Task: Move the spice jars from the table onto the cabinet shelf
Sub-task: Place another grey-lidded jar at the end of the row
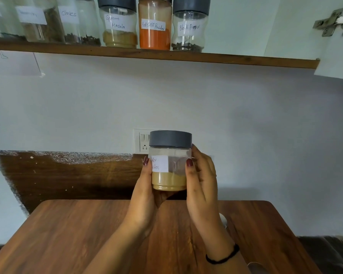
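Observation:
A clear spice jar [169, 161] with a grey lid, a white paper label and tan powder in its lower half is held up above the far edge of the wooden table [67, 234]. My left hand [145, 194] grips its left side and underside. My right hand [201, 180] grips its right side. Up on the cabinet shelf [246, 61] stand several labelled jars: Cloves [77, 22], Garam Masala [118, 22], Red Chilli Powder [154, 23] and Black Pepper [189, 24]. To the right of Black Pepper the shelf is bare.
An open cabinet door with a metal hinge [334, 21] hangs at the top right. A switch and socket plate [144, 141] is on the wall behind the jar. A dark wooden board [67, 175] leans against the wall behind the table. A dark seat [325, 252] is at the lower right.

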Demonstrator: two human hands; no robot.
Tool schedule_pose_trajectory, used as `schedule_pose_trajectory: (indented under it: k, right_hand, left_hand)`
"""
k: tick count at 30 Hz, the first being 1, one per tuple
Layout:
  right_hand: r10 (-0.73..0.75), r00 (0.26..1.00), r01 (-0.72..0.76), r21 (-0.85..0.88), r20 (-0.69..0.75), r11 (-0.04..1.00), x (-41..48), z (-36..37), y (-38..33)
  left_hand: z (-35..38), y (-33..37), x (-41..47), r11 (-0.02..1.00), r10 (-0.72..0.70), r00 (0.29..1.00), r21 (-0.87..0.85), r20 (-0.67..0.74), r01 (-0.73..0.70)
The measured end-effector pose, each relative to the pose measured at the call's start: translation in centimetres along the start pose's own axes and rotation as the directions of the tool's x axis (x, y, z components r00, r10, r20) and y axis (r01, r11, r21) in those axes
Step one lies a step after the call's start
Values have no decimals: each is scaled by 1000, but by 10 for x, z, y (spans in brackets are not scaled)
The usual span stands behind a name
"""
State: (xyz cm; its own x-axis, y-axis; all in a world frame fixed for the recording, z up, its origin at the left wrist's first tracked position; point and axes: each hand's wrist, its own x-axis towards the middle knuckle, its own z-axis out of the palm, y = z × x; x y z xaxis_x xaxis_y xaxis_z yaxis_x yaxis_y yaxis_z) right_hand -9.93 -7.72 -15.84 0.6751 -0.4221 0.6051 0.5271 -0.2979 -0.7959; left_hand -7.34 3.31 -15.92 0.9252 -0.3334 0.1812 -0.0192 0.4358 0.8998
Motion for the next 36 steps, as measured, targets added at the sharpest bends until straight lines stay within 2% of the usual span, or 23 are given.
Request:
schedule_pose_trajectory:
  k: [4, 10, 16, 22, 28, 31, 36]
  right_hand:
    - [77, 990, -88, 94, 115, 992, -4, -1, 0]
    - [83, 963, -88, 9, 257, 996, -6, -3, -1]
    - [139, 956, -156, 46, 256, 987, -7, -6, 1]
    - [203, 948, -240, 133, 245, 962, 1, -18, 1]
    - [201, 956, -239, 171, 212, 956, 24, -41, -12]
    - [183, 959, -220, 164, 217, 961, 43, -56, -24]
    - [75, 980, -87, 54, 185, 995, 80, -71, -43]
  left_hand:
    - [2, -1, 0, 992, 84, 994, 104, -76, -76]
    - [7, -3, -3, 946, 241, 966, 248, -98, -210]
    - [7, -6, -3, 959, 201, 973, 225, -116, -171]
    - [11, 2, -2, 940, 178, 984, 301, -28, -162]
    - [21, 23, 11, 906, 154, 973, 370, 170, -208]
    - [32, 34, 21, 855, 226, 952, 427, 205, -295]
    - [57, 56, 40, 772, 354, 903, 470, 241, -428]
